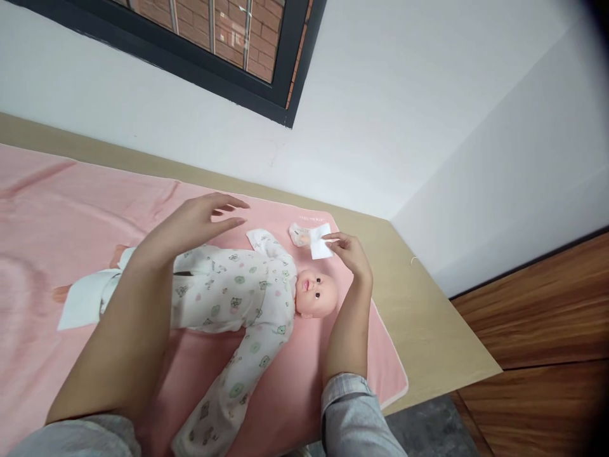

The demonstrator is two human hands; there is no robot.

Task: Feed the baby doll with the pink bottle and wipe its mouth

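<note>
A baby doll (318, 295) lies on its back on a pink blanket (285, 412), dressed in a white printed outfit (228, 292). My right hand (349, 251) is just beyond the doll's head, its thumb and fingers closed on the edge of a white tissue (320, 241). Beside the tissue sits a small white printed item (298, 235), partly covered, whose kind I cannot make out. My left hand (209, 212) hovers over the doll's body near one sleeve, fingers apart and holding nothing. My left forearm hides part of the doll's legs.
White cloth (85, 298) wraps around the doll's lower legs. The blanket covers much of a light wooden tabletop (409, 285) set against a white wall (380, 108). A dark-framed window (280, 95) is above, and wood-grain panels (547, 317) stand at the right.
</note>
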